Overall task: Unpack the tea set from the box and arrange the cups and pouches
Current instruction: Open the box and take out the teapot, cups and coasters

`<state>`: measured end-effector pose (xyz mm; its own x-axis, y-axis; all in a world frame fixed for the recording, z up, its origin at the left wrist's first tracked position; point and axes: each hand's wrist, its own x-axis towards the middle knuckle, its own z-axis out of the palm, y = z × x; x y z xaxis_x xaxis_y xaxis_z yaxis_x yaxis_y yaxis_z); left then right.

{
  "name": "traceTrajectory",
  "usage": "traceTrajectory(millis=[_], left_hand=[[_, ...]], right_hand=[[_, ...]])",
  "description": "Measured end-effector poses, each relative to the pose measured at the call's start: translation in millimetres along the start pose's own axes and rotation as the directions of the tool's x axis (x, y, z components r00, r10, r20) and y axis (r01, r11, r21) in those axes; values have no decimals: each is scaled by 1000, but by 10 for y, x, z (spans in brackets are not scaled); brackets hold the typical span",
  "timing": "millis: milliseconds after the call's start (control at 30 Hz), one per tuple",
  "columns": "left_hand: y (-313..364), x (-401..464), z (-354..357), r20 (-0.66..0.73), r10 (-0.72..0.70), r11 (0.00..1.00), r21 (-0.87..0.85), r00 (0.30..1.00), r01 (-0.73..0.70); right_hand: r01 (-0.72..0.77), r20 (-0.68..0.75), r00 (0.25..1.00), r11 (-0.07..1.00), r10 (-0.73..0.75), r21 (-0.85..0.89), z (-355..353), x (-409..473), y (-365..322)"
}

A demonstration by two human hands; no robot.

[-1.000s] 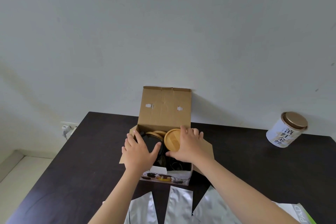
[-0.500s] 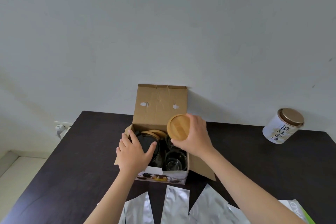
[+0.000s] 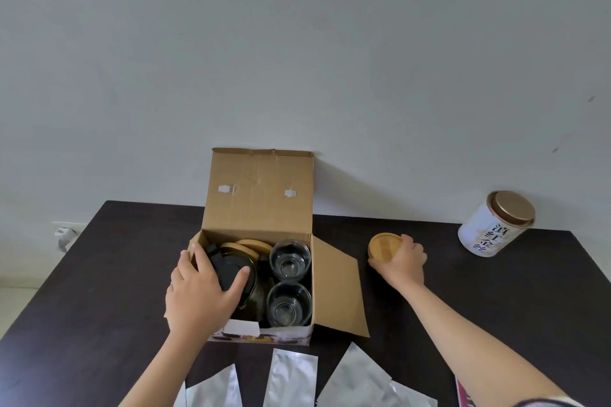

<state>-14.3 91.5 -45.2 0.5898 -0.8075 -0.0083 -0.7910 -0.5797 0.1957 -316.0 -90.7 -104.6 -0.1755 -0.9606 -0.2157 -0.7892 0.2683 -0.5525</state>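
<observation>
Now, in the head view, the round bamboo coaster (image 3: 385, 247) is out of the open brown cardboard box (image 3: 261, 208) and down on the dark wooden surface (image 3: 99, 274), to the right of the box's folded-out side flap and toward the far edge. The right hand (image 3: 401, 263) grips it, fingers curled over its near rim. Half a second ago that hand held the same coaster in the air above the box; a second ago it was only reaching onto it inside the box. So one piece looks to be unpacked, or very nearly set down.

The left hand (image 3: 201, 291) has stayed put through all three frames, spread over the black round teapot lid (image 3: 236, 266) at the left of the box with thumb and fingers around its edge, seemingly steadying it. With the coaster gone, two clear glass cups (image 3: 290, 281) stand exposed along the box's right wall, one behind the other, and more bamboo coasters (image 3: 246, 246) remain at the back. I judge the unpacking has barely begun.

Several silver foil pouches (image 3: 291, 380) lie along the near edge, not yet arranged. A white cylindrical tea tin with a bronze lid (image 3: 496, 223) stands at the far right corner.
</observation>
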Motion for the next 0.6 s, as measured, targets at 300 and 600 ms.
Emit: traceTrajectory(millis=[300,600], left_hand=[[18,16,10,-8,-18,1000,3,1000,18],[32,10,-9,-5,-22,1000,-1,1000,22]], right_hand=[[35,-76,997,999,-34,13,183,281,-87],[25,-28,999,979,-31,-204,127,388,-236]])
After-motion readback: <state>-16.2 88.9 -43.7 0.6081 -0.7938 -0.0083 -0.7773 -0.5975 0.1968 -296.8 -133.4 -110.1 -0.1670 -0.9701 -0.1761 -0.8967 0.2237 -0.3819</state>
